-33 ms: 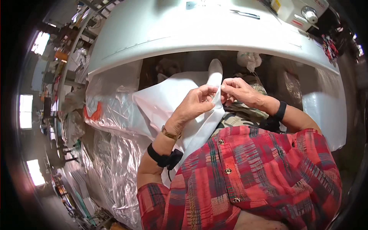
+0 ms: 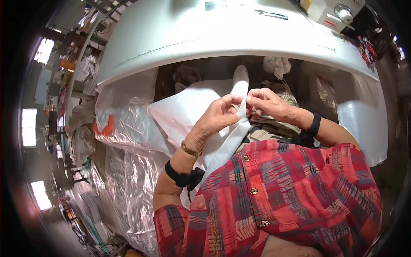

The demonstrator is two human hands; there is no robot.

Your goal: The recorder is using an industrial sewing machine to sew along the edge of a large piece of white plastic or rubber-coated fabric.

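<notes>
A large piece of white fabric (image 2: 184,105) lies over my lap, and a narrow, rounded end of it points up toward the table. My left hand (image 2: 218,116) pinches the fabric's folded edge between thumb and fingers. Right beside it, my right hand (image 2: 272,105) is closed on the same edge, thumb against the bent fingers. The two sets of fingertips almost meet at the fold. Whether anything small is held between them is too fine to make out.
A white worktable (image 2: 171,34) with a ruler marking spans the far side. On it lie thread snips (image 2: 271,15) and a white sewing machine (image 2: 332,13). Clear plastic sheeting (image 2: 128,188) hangs at the left, near an orange strip (image 2: 103,127). A white bundle (image 2: 277,66) sits beneath the table.
</notes>
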